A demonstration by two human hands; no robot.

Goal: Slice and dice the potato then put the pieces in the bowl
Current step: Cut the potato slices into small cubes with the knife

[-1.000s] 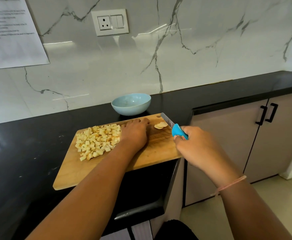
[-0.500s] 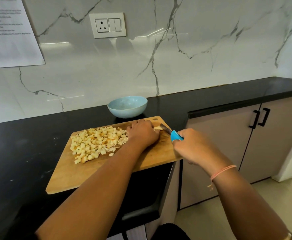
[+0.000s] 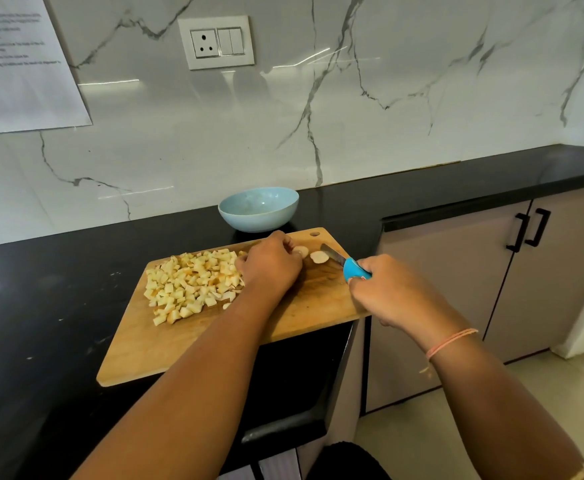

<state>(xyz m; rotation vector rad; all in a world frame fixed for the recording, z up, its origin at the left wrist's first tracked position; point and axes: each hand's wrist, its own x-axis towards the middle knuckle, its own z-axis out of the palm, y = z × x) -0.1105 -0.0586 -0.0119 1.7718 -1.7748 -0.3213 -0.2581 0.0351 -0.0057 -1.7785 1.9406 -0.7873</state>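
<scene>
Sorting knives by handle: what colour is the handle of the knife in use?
Bright blue; the knife handle shows in the head view, held by the right hand.

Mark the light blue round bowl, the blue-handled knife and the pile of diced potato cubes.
light blue round bowl [image 3: 259, 221]: head view, outer front wall.
blue-handled knife [image 3: 353, 270]: head view, blue handle.
pile of diced potato cubes [image 3: 190, 285]: head view, middle of pile.

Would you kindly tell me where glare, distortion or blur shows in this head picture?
Head view: glare streaks on the marble wall; the wide-angle lens makes the cabinet doors lean; the diced potato is sharp; print on the paper sheet is too blurred to read.
</scene>
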